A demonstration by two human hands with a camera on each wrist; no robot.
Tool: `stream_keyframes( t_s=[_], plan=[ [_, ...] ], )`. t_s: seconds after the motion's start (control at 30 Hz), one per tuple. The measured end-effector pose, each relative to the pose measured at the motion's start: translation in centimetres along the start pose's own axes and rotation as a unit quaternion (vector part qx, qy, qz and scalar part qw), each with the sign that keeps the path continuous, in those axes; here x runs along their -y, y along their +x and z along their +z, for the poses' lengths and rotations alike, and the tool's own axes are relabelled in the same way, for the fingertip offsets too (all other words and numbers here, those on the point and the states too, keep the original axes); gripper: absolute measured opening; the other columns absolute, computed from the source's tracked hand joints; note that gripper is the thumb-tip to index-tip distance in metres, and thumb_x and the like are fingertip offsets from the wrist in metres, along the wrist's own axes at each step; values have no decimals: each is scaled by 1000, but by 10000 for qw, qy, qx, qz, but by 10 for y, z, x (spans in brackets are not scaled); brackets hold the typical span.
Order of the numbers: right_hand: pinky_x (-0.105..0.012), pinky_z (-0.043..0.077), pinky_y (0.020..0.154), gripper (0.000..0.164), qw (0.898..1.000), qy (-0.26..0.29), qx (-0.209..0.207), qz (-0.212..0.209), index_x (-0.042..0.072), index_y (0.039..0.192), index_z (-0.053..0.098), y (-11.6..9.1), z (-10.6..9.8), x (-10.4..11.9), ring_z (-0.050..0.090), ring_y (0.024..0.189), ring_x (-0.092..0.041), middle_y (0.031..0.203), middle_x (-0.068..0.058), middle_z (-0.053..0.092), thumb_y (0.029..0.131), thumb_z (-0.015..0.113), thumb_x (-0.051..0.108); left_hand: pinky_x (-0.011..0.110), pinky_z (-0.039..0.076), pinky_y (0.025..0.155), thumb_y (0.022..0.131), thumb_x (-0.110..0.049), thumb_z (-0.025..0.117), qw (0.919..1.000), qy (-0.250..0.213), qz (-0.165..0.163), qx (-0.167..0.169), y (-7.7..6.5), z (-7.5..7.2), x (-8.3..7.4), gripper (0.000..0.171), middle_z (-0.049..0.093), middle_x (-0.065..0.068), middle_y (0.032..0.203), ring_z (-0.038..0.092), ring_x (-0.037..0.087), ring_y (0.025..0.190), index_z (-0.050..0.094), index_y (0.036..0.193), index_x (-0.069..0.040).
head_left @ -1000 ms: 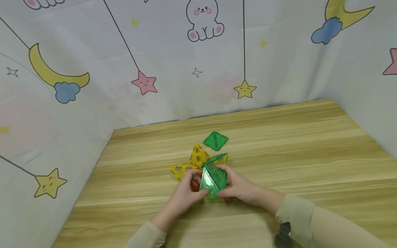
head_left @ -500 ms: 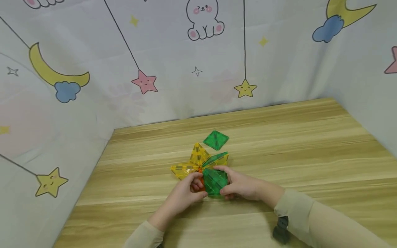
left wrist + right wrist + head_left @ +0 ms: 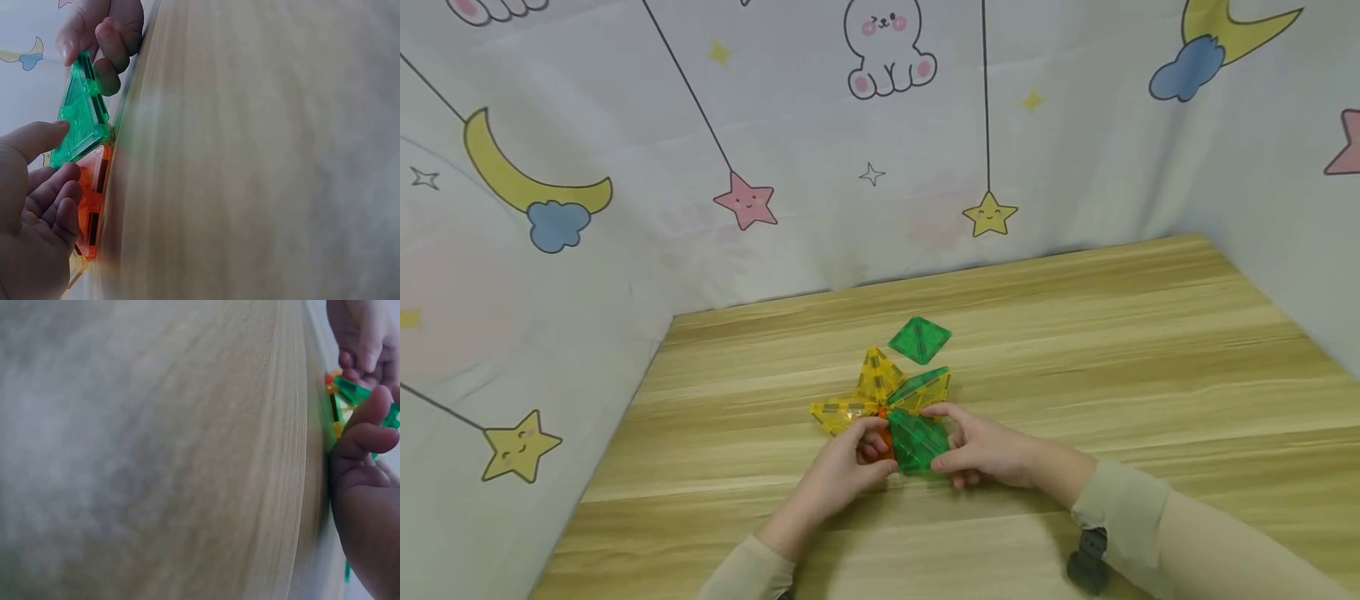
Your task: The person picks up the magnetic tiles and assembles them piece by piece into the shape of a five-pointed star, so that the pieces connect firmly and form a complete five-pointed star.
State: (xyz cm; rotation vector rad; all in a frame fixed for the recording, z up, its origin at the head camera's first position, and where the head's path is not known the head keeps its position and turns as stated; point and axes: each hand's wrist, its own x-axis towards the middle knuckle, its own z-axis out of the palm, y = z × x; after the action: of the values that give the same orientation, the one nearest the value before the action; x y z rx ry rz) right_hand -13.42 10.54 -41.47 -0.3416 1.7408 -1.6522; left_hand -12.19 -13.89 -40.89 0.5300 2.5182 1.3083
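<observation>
A folded pair of green magnetic tiles (image 3: 917,442) stands at the front right of a star-like build. My right hand (image 3: 988,446) pinches its right side between thumb and index finger. My left hand (image 3: 850,467) is at the left side, fingers loosely bent beside an orange magnetic tile (image 3: 92,200). Its thumb lies by the green tiles' lower left corner. Yellow magnetic tiles (image 3: 877,379) form raised points at the back and left of the build. Another point, at the back right, has a green magnetic tile (image 3: 925,383) against yellow. My fingers partly hide the orange centre.
Behind the build, a separate green diamond (image 3: 920,340) of two joined tiles rests on the wood-grain table (image 3: 1075,350). A printed cloth (image 3: 820,150) hangs at the table's back and sides. Dark devices (image 3: 1088,560) are worn at the wrists.
The green pair has tipped over toward the right and come down against the build. My left hand has eased off it, while my right hand keeps its grip on the right side.
</observation>
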Motion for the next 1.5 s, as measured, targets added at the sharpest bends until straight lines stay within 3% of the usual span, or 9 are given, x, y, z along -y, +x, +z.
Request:
stream_keyframes(
  t_s=[0.47, 0.8, 1.03, 1.27, 1.5],
  plan=[
    [-25, 38, 49, 66, 9981, -573, -220, -12, 10, 139, 34, 19, 1, 5, 52, 51, -15, 64, -8, 53, 83, 68, 13, 29, 48, 76, 82, -13, 73, 9997, -136, 119, -189, 2, -5, 6, 55, 58, 5, 94, 56, 17, 88, 47, 129, 2],
    [-25, 40, 50, 67, 9979, -642, -108, -24, 12, 140, 33, 31, 2, 11, 52, 53, -15, 66, -8, 53, 83, 68, 14, 28, 48, 77, 82, -11, 72, 9993, 12, -45, -377, 5, -12, 12, 54, 58, 4, 94, 56, 17, 88, 48, 129, 2],
    [-25, 41, 52, 60, 9951, -975, -77, -105, 7, 139, 36, 32, -24, 17, 53, 53, -15, 67, -8, 54, 88, 65, 18, 29, 47, 77, 83, -16, 73, 9996, -24, -71, -263, 5, -11, 12, 57, 58, 4, 95, 56, 16, 87, 47, 131, 0],
    [-29, 41, 54, 58, 9773, -1886, -787, -550, 5, 140, 38, 33, -61, 32, 51, 54, -18, 75, -13, 55, 89, 63, 16, 30, 47, 77, 82, -16, 73, 9995, -23, -30, -303, 5, -11, 12, 58, 58, 4, 94, 55, 16, 88, 48, 131, -1],
    [-32, 41, 53, 59, 9544, -2727, -1131, -448, 7, 143, 35, 41, -80, 35, 51, 55, -21, 74, -11, 57, 92, 61, 20, 28, 47, 76, 82, -16, 73, 9996, 30, -9, -281, 6, -12, 12, 57, 58, 3, 94, 55, 16, 87, 48, 131, -1]
  ],
)
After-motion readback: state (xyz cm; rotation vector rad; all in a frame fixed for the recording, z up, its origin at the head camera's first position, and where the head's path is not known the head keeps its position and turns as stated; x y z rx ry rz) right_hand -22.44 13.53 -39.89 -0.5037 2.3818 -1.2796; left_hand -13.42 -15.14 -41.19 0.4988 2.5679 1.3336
